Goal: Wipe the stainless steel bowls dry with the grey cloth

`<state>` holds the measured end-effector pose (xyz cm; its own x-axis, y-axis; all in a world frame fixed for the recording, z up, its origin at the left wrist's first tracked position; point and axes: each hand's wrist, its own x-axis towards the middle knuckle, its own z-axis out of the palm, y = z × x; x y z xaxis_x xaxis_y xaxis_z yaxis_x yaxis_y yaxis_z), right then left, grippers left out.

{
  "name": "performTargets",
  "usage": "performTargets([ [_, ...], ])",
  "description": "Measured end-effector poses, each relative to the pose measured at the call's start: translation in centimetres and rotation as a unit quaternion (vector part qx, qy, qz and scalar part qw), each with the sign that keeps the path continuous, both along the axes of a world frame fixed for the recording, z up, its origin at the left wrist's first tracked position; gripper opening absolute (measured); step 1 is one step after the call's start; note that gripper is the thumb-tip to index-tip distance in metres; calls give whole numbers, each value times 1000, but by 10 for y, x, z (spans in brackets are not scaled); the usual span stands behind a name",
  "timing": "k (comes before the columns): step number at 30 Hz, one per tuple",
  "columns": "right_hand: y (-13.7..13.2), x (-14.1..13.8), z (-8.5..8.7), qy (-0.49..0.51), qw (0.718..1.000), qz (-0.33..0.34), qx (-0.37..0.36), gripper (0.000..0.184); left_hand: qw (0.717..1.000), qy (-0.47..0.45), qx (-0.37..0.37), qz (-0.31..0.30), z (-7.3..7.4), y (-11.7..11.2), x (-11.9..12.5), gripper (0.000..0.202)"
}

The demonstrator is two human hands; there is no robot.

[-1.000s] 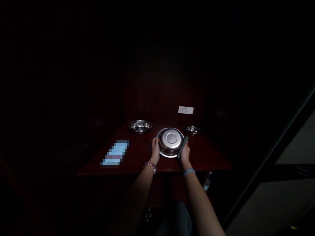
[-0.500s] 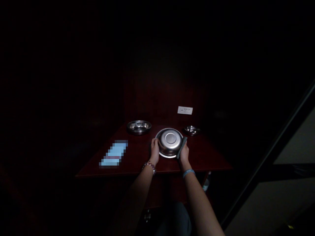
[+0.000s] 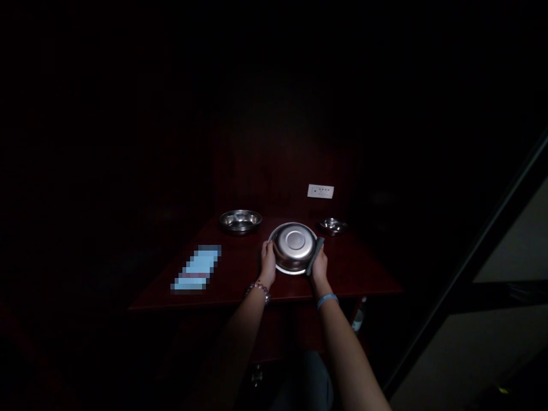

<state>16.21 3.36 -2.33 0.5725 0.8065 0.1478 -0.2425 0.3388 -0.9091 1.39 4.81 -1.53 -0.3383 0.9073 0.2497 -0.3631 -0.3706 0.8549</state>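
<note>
A steel bowl [image 3: 294, 246] lies upside down on the dark red table [image 3: 240, 279], its flat base facing up. My left hand [image 3: 268, 262] grips the bowl's left rim with curled fingers. My right hand [image 3: 320, 266] holds a grey cloth [image 3: 315, 254] pressed against the bowl's right side.
A second steel bowl [image 3: 240, 220] stands upright at the back left, and a small steel dish [image 3: 332, 226] at the back right. A blurred light-blue flat item [image 3: 197, 268] lies on the left of the table. A white socket plate [image 3: 321, 191] is on the back wall.
The bowl has tilted down from slightly raised toward me to lying flatter on the table. Both hands stay on its sides.
</note>
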Motion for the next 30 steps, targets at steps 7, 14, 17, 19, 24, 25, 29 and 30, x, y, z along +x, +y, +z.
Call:
performTargets([
  [7, -5, -1, 4, -2, 1000, -7, -2, 62, 1000, 4, -8, 3, -4, 4, -1, 20],
  [14, -4, -1, 3, -2, 1000, -3, 3, 64, 1000, -10, -23, -5, -5, 6, 0, 20],
  [17, -6, -2, 5, 0, 1000, -4, 0, 63, 1000, -11, -24, -3, -2, 5, 0, 19],
  [19, -8, -2, 7, -4, 1000, -7, -5, 63, 1000, -9, -23, -2, -1, 3, 0, 20],
  [24, -9, -3, 8, -5, 1000, -11, -6, 61, 1000, -10, -19, -9, -3, 4, 0, 21],
  [25, -9, -3, 8, -5, 1000, -10, -8, 61, 1000, -10, -19, -8, -3, 4, 0, 21],
  [29, -8, -3, 8, -4, 1000, -10, -15, 63, 1000, -7, -20, -4, -5, 6, 0, 25],
  [30, -9, -3, 8, -5, 1000, -10, -13, 64, 1000, -6, -17, -5, -5, 7, 0, 27],
])
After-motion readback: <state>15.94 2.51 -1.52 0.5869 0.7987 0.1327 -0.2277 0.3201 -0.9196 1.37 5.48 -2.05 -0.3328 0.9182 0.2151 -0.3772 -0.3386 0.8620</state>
